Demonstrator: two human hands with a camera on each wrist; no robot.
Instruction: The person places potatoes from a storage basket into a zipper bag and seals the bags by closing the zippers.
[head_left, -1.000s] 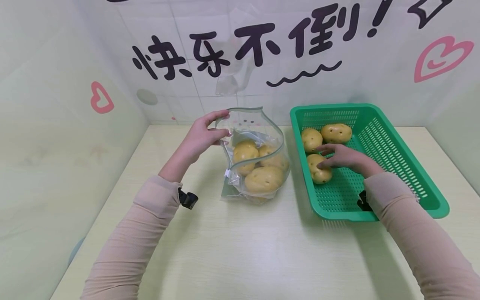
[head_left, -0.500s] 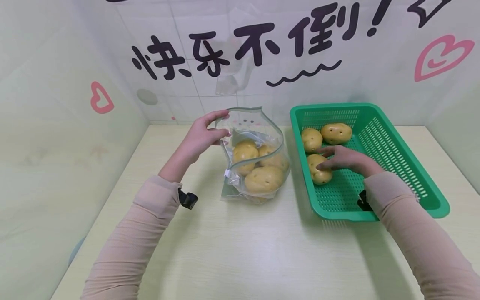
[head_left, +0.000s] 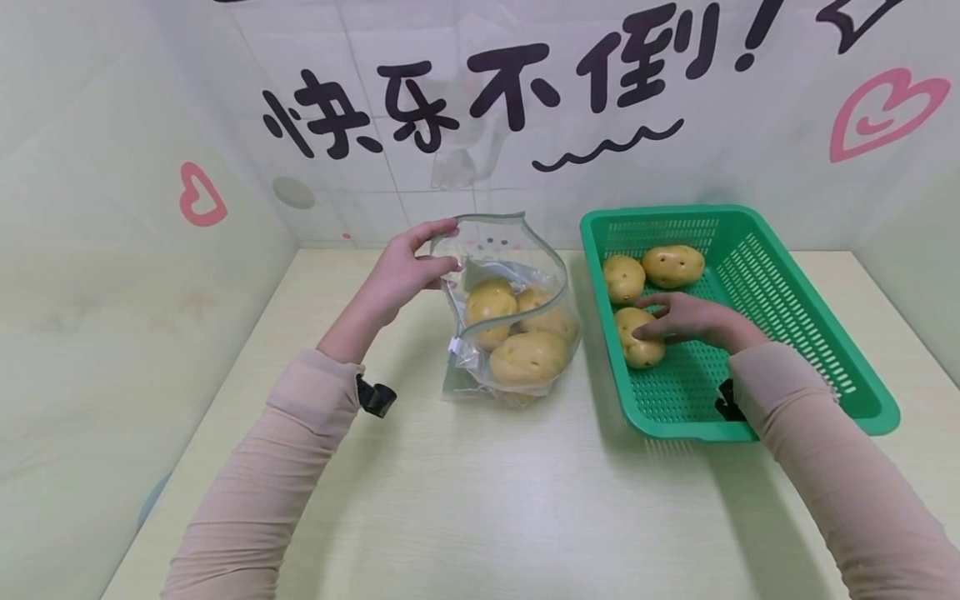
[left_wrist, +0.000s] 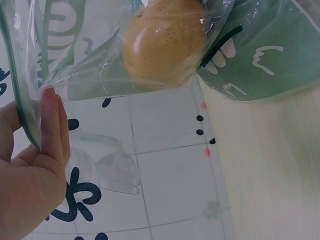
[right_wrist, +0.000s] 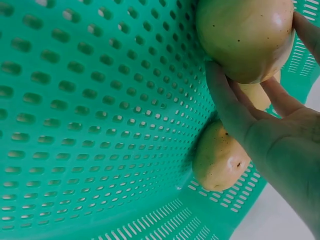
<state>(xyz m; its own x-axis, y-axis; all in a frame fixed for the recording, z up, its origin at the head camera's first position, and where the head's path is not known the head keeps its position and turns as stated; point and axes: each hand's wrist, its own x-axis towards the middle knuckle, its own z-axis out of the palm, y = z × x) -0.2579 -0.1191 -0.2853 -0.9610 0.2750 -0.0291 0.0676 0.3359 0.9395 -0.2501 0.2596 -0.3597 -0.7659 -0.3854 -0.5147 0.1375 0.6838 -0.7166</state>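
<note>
A clear zip-top bag (head_left: pixel 465 367) with yellow potatoes (head_left: pixel 528 358) inside stands on the table, its mouth held apart. My left hand (head_left: pixel 401 279) pinches the bag's rim between thumb and fingers; the left wrist view shows the rim between them and a potato (left_wrist: pixel 165 45) behind the plastic. Inside the green basket (head_left: pixel 626 408), my right hand (head_left: pixel 688 318) grips the nearest potato (head_left: pixel 636 350) with thumb and fingers curled about it. That potato (right_wrist: pixel 245 37) fills the top of the right wrist view. Two more potatoes lie behind it, one round (head_left: pixel 623 279), one longer (head_left: pixel 673 267).
The basket's slotted right wall (head_left: pixel 787 308) rises beside my right forearm. A pale wooden table (head_left: pixel 465 500) lies beneath everything. Behind it stands a white wall (head_left: pixel 420 200) with black lettering and pink hearts. A black band (head_left: pixel 377 400) sits at my left wrist.
My right fingers have settled slightly closer about the near potato. The left hand and the bag stay where they were.
</note>
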